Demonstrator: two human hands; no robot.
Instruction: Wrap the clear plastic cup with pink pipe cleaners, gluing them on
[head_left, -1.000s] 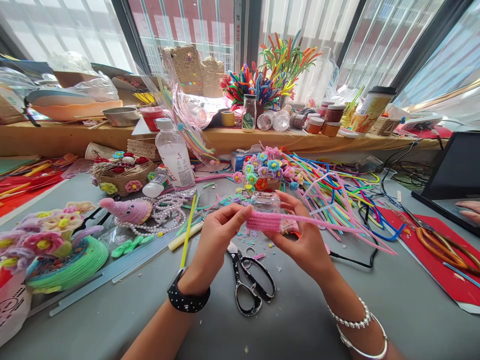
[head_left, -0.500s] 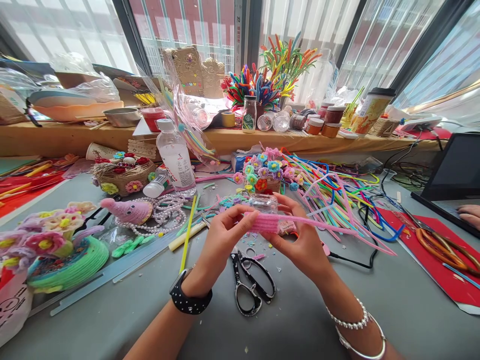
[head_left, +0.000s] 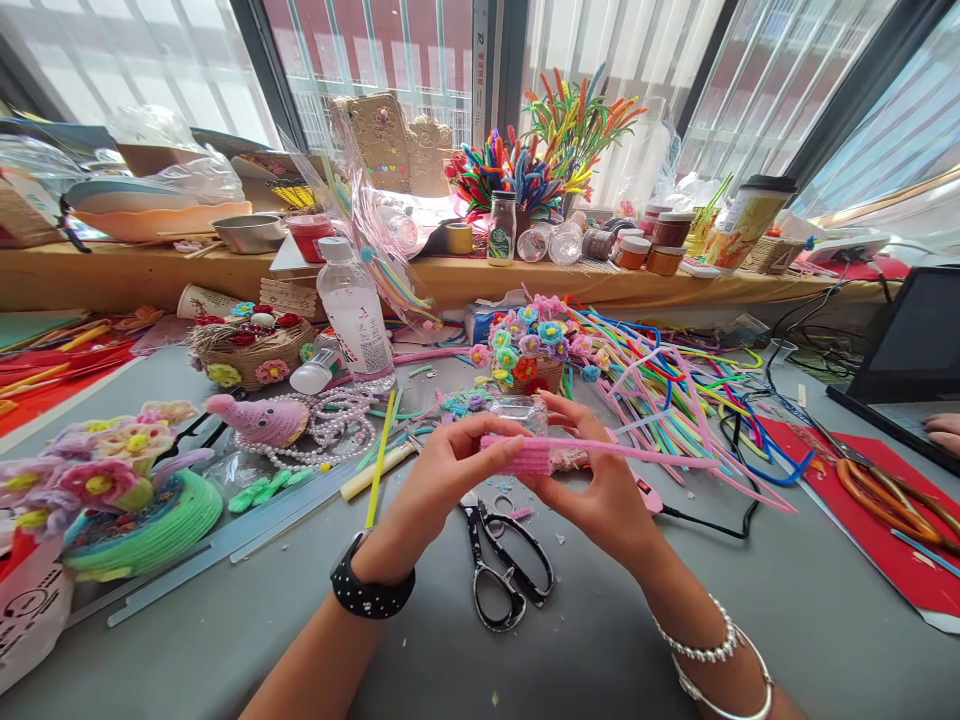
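A clear plastic container (head_left: 517, 408), perhaps a cut bottle, lies sideways between my hands. Rows of pink pipe cleaner (head_left: 531, 459) are wound round its near part, and loose pink ends trail to the right. My left hand (head_left: 457, 465) pinches the pink strand against the wrapped side with thumb and forefinger. From the other side, the fingers and thumb of my right hand (head_left: 596, 475) grip the container. Black-handled scissors (head_left: 506, 565) lie on the grey table below my hands. Behind the scissors is a short pink scrap (head_left: 519, 513).
A glue gun's pink part (head_left: 646, 493) with a black cord lies right of my hands. Many loose pipe cleaners (head_left: 675, 385) spread behind it. A water bottle (head_left: 355, 315) stands back left. Orange-handled scissors (head_left: 885, 500) and a person's hand (head_left: 943, 430) by a laptop are rightward.
My left hand has shifted slightly left along the pink strand. The view has drifted a little; my right hand keeps its hold on the container.
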